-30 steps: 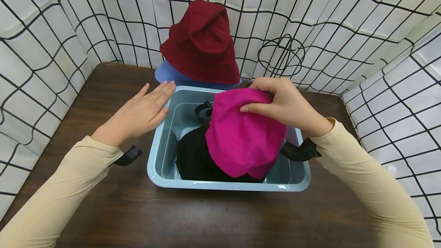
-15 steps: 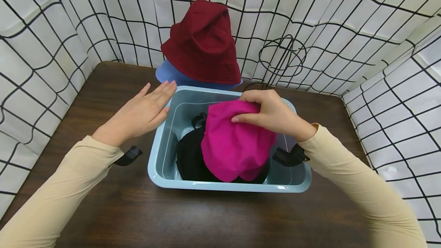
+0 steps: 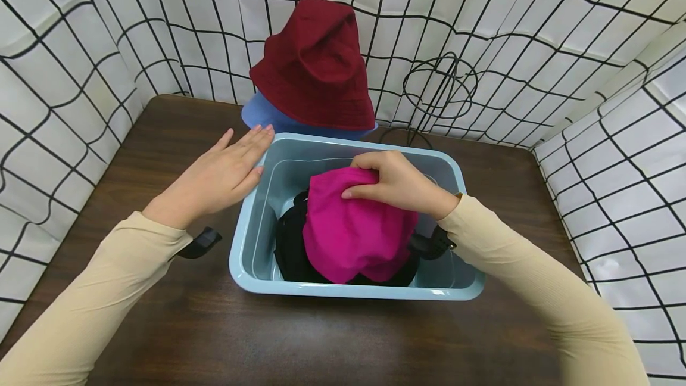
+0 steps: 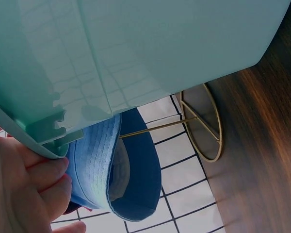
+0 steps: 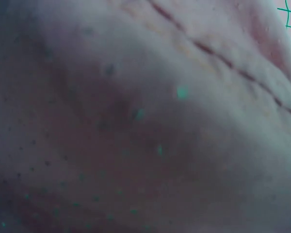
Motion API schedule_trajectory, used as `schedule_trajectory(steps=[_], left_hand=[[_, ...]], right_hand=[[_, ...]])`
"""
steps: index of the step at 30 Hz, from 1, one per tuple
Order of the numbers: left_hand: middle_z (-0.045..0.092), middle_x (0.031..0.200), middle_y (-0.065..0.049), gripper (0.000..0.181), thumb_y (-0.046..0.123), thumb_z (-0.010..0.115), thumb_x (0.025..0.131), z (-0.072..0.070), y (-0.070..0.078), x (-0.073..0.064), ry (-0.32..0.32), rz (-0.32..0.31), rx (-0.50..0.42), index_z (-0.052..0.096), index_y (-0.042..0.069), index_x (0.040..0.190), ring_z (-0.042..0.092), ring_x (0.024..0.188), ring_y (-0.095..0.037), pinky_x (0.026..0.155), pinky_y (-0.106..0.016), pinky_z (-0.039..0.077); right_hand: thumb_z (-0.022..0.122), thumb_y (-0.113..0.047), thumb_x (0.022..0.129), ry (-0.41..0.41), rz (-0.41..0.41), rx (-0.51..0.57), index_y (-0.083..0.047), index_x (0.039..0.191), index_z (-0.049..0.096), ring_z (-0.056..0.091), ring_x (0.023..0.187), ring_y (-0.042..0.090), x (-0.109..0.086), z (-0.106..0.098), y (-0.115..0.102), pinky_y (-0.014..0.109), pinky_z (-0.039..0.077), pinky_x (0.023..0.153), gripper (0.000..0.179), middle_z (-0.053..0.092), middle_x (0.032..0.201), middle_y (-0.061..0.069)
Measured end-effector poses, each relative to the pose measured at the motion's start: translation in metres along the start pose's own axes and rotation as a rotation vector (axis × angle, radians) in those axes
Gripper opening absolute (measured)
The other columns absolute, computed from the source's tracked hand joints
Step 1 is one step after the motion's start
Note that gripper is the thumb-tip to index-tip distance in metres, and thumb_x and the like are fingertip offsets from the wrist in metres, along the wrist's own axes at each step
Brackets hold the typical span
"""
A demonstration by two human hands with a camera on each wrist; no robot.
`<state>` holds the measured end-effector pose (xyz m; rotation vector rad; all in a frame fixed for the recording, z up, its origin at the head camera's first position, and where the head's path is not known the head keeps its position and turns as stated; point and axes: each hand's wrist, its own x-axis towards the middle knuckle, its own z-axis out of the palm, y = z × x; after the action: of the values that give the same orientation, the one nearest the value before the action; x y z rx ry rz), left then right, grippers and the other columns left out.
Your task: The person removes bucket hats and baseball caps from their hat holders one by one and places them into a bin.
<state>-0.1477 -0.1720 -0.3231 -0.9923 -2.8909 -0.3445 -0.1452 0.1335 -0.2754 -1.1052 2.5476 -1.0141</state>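
Head view: left hand straight-fingered against bin; right hand pinches pink hat from above.

Tabletop: dark brown, wood-grained, extending under the left fingers and right fingers; visible far-left corner rounded. Far wall, beyond both sets of fingers: white, crossed by black grid lines that bow and waver. Left wall, outboard of the left fingers, and right wall, well to the right of the right fingers: same white ground, same black grid. Light: soft; pale sheen on the wood nearer the wearer than the fingers. Left wrist view: reddish-brown streaks in the grain, well right of the fingers. Right wrist view: mostly blurred.
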Motion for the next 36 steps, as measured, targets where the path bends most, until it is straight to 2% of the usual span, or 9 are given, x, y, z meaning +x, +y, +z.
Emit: schedule_trajectory(steps=[13,21,28,36], left_hand=[[0.023,0.153,-0.017,0.061,0.026,0.042,0.097,0.002,-0.001,-0.001,0.005,0.000,-0.009,0.022,-0.002,0.148,0.017,0.142,-0.030,0.112,-0.054,0.010],[0.021,0.154,-0.015,0.062,0.027,0.042,0.097,0.003,-0.001,-0.002,-0.002,-0.005,-0.017,0.021,0.001,0.149,0.015,0.142,-0.029,0.113,-0.053,0.009],[0.021,0.154,-0.015,0.062,0.027,0.042,0.097,0.002,-0.001,-0.001,0.007,-0.002,-0.015,0.021,0.001,0.149,0.014,0.143,-0.029,0.112,-0.054,0.010],[0.022,0.154,-0.016,0.061,0.026,0.041,0.098,0.002,-0.002,-0.001,0.013,0.005,-0.021,0.021,0.000,0.149,0.015,0.142,-0.029,0.112,-0.053,0.010]], right_hand=[[0.076,-0.021,0.081,-0.110,-0.013,-0.024,-0.011,0.076,0.056,0.045,0.058,0.010,0.022,0.030,0.007,0.022,0.039,0.057,0.023,0.046,0.062,-0.003],[0.075,-0.023,0.081,-0.183,0.017,-0.058,-0.010,0.081,0.061,0.045,0.056,0.009,0.034,0.048,0.021,0.021,0.039,0.056,0.019,0.049,0.062,-0.003],[0.074,-0.027,0.082,-0.222,0.052,-0.112,-0.011,0.082,0.063,0.046,0.058,0.009,0.036,0.058,0.032,0.021,0.039,0.056,0.020,0.051,0.063,-0.003],[0.071,-0.030,0.084,-0.254,0.074,-0.150,-0.011,0.081,0.058,0.041,0.058,0.009,0.037,0.071,0.040,0.021,0.034,0.055,0.023,0.043,0.061,-0.004]])
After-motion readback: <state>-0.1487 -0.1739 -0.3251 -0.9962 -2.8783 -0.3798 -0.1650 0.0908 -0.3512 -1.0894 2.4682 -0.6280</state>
